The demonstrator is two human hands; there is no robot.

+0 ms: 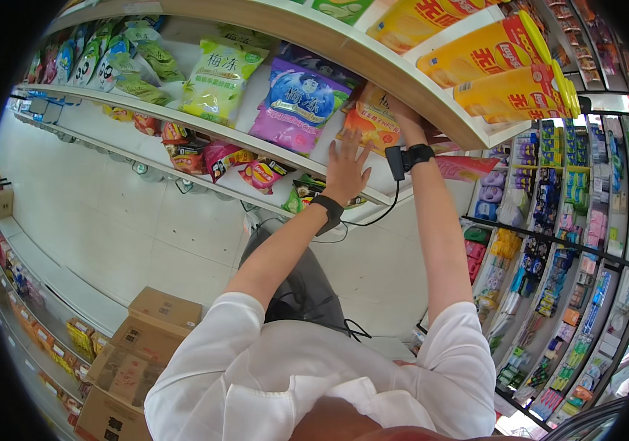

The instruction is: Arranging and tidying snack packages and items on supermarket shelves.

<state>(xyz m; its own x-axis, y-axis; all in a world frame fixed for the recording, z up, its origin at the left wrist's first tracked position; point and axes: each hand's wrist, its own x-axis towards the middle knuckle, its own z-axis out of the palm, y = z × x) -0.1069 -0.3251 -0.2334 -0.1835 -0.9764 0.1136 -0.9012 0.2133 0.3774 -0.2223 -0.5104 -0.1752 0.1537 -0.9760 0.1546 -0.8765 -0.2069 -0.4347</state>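
Note:
On the middle shelf (243,138), an orange jelly bag (371,122) with fruit pictures stands near the right end. My left hand (346,172) is spread flat at the shelf's front edge, and its fingertips overlap the bag's lower left; whether they press on it I cannot tell. My right hand (407,114) reaches in at the bag's right side, and the shelf above hides its fingers. Left of the orange bag stand a purple blueberry bag (303,105) and a green bag (221,80). A pink bag (466,167) pokes out beyond my right wrist.
Yellow chip canisters (491,52) stand on the overhanging upper shelf (314,25). Small snack bags (264,173) lie on the shelf below. Cardboard boxes (132,342) are stacked behind me at left. A black cable (380,218) hangs between my wrist straps. Stocked shelves (554,237) line the right.

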